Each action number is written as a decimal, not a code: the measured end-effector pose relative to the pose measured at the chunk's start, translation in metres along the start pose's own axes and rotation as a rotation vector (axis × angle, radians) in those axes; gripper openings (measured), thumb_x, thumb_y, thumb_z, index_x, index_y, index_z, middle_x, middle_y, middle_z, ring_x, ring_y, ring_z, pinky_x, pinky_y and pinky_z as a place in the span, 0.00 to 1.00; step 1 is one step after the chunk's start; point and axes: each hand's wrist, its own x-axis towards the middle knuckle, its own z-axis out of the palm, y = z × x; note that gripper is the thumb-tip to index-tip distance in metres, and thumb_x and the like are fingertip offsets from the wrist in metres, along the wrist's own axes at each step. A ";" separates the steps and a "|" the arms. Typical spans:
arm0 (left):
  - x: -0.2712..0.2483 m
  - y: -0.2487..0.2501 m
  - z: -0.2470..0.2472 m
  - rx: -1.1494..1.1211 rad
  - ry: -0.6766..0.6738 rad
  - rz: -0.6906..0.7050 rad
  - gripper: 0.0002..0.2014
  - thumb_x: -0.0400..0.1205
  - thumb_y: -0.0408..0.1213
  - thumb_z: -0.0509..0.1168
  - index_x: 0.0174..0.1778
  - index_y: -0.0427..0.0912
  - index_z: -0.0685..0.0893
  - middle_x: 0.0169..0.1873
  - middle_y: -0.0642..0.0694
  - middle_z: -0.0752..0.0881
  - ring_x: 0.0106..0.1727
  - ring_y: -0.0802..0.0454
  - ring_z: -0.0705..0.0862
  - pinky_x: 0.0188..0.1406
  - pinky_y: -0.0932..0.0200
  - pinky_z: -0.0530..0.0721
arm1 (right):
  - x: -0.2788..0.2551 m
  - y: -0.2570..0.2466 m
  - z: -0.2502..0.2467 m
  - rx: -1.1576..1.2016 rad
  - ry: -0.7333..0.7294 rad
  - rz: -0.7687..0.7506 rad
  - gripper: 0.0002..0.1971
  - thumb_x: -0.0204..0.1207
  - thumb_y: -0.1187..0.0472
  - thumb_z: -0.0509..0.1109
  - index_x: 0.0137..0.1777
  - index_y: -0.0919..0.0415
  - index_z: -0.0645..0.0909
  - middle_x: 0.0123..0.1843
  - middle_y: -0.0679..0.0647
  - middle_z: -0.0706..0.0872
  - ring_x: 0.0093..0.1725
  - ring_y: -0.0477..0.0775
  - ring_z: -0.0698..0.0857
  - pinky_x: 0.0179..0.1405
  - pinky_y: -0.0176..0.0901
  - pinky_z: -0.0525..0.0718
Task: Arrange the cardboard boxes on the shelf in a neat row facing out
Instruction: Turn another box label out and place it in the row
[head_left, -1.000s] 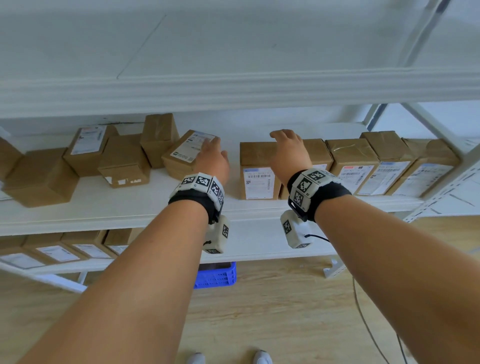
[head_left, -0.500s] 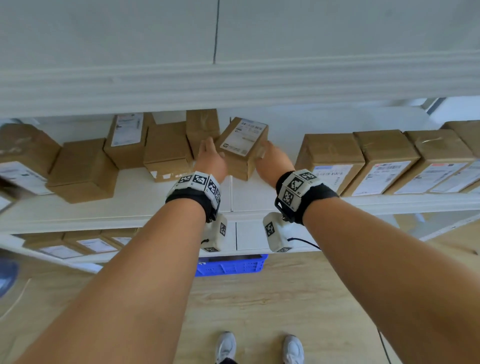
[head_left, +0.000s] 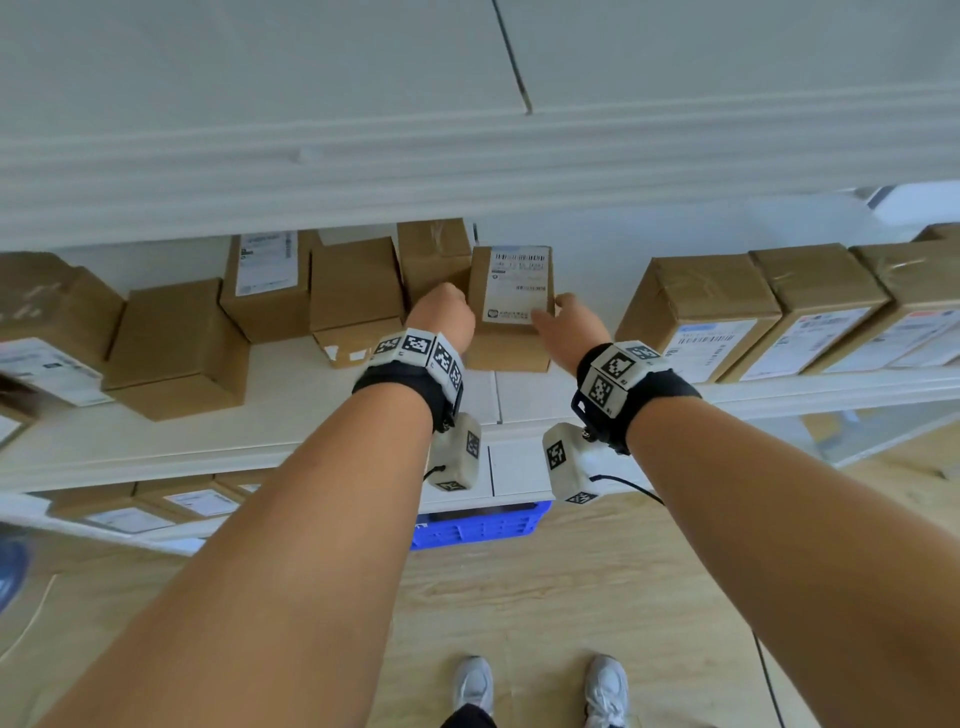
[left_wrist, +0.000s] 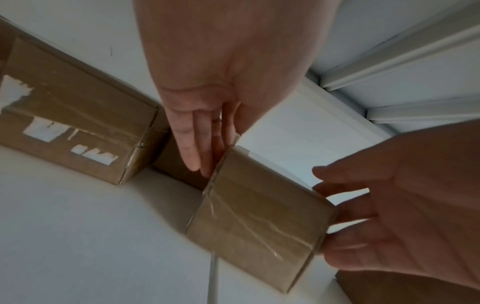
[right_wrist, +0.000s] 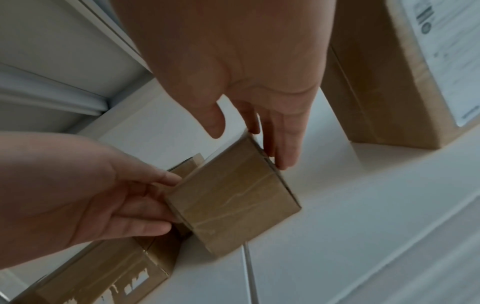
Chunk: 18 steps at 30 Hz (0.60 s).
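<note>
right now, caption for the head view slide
Both hands press the sides of a labelled box on the shelf.

Colours and patterns on the shelving.
Brown cardboard boxes (head_left: 511, 306) with white printed labels stand on a white shelf (head_left: 260, 431); wrist bands (head_left: 415, 356) are black with white blocks bearing black-and-white square markers; blue crate (head_left: 475, 527) on pale wood-grain floor (head_left: 519, 597); white shoes (head_left: 472, 686).
</note>
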 end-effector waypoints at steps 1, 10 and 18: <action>0.000 -0.001 0.001 -0.012 -0.010 -0.017 0.16 0.88 0.31 0.51 0.65 0.34 0.82 0.61 0.35 0.86 0.59 0.37 0.85 0.56 0.51 0.82 | 0.000 0.001 -0.001 -0.025 -0.001 0.020 0.22 0.85 0.56 0.55 0.77 0.64 0.64 0.68 0.60 0.80 0.62 0.60 0.82 0.47 0.45 0.76; -0.024 -0.004 0.021 0.034 -0.103 -0.091 0.21 0.85 0.48 0.57 0.70 0.42 0.80 0.55 0.43 0.87 0.49 0.43 0.88 0.50 0.53 0.87 | -0.010 0.015 -0.005 -0.227 -0.048 0.044 0.15 0.83 0.61 0.57 0.61 0.68 0.79 0.47 0.59 0.81 0.44 0.59 0.79 0.37 0.45 0.76; -0.040 -0.002 0.018 -0.013 -0.035 -0.059 0.14 0.82 0.36 0.61 0.63 0.38 0.81 0.50 0.45 0.85 0.46 0.44 0.84 0.41 0.55 0.82 | -0.029 0.023 -0.014 -0.201 0.058 -0.073 0.14 0.76 0.66 0.63 0.62 0.65 0.74 0.60 0.60 0.81 0.52 0.60 0.84 0.43 0.45 0.83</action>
